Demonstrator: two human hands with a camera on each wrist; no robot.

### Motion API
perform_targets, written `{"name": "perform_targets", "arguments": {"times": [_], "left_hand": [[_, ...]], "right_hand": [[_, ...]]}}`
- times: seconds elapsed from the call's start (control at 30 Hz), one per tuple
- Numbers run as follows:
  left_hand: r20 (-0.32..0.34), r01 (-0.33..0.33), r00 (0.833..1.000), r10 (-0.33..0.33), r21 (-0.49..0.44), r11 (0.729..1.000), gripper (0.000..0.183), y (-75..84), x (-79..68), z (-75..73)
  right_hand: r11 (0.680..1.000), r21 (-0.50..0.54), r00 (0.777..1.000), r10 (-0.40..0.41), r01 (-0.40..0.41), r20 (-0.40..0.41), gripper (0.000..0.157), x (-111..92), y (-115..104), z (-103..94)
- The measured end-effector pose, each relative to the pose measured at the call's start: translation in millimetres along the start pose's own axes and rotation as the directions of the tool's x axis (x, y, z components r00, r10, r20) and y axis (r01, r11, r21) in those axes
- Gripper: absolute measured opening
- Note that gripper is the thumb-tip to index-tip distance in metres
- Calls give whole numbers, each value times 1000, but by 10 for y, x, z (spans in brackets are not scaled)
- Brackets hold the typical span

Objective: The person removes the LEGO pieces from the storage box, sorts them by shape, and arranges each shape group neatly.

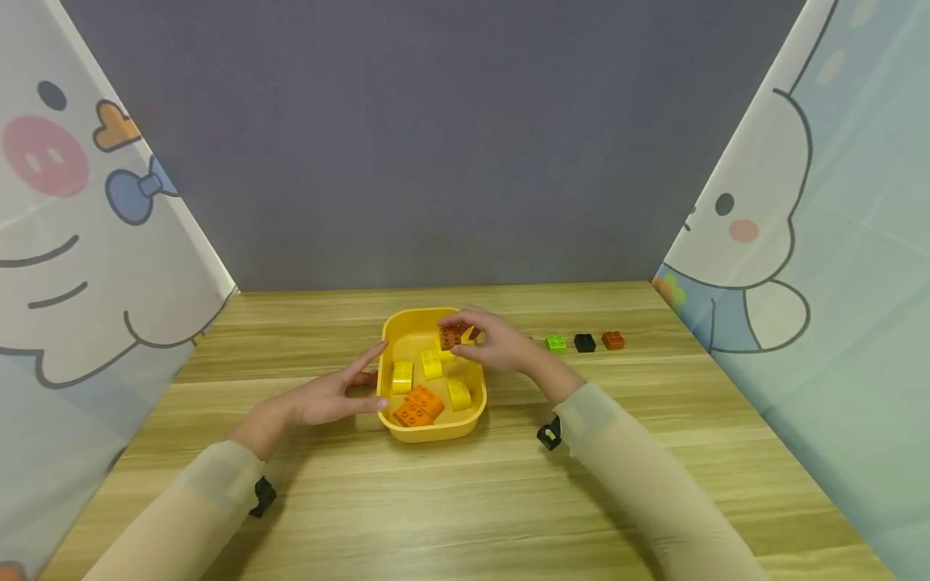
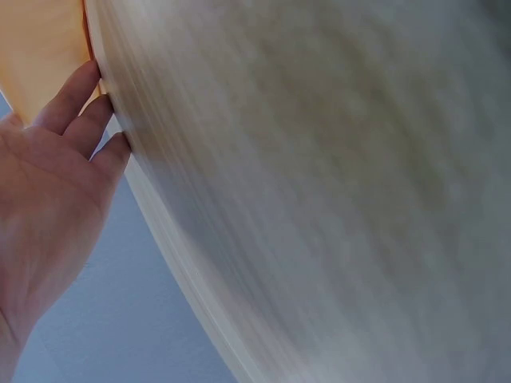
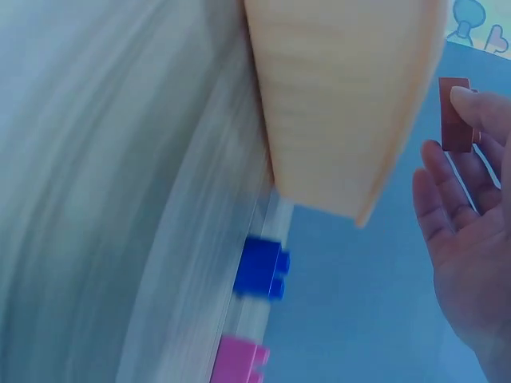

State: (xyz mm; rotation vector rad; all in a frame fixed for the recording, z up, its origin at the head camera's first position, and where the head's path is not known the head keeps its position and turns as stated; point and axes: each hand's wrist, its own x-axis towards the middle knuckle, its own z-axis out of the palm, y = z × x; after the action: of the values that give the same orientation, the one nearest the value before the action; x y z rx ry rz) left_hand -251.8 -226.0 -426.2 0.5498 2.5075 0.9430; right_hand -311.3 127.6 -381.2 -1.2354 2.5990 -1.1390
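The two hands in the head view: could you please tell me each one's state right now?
Left hand: open, touching the yellow bin.
Right hand: holding a brown brick over the bin.

The yellow tub point(image 1: 432, 432) is formed of smooth, faintly shiny plastic. Inside it, the yellow bricks point(image 1: 403, 378) and orange bricks point(image 1: 420, 406) are moulded in glossy plastic. Beneath the tub, the tabletop point(image 1: 407, 508) is surfaced in smooth wood grain. Behind the tub, the grey backdrop point(image 1: 436, 145) is finished matt; well to its right, cloth-like printed sheeting point(image 1: 857, 202) is lightly creased.
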Motion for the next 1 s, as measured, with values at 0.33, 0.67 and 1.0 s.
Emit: {"name": "perform_targets", "arguments": {"times": [0.33,0.67,1.0], "left_hand": [[-11,-7,1000,7,-7,1000,103,14,-26,-6],[-3,-19,1000,19,-4,1000,105,25,-28,-2],[-3,-16,1000,16,-11,1000,104,18,-19,-7]], "right_hand": [[999,20,994,31,-29,-101,41,-541,175,-368],[985,-51,962,149,-165,-228,39,-1178,624,-918],[927,-42,885,341,-373,-317,46,-1695,1010,-1421]]}}
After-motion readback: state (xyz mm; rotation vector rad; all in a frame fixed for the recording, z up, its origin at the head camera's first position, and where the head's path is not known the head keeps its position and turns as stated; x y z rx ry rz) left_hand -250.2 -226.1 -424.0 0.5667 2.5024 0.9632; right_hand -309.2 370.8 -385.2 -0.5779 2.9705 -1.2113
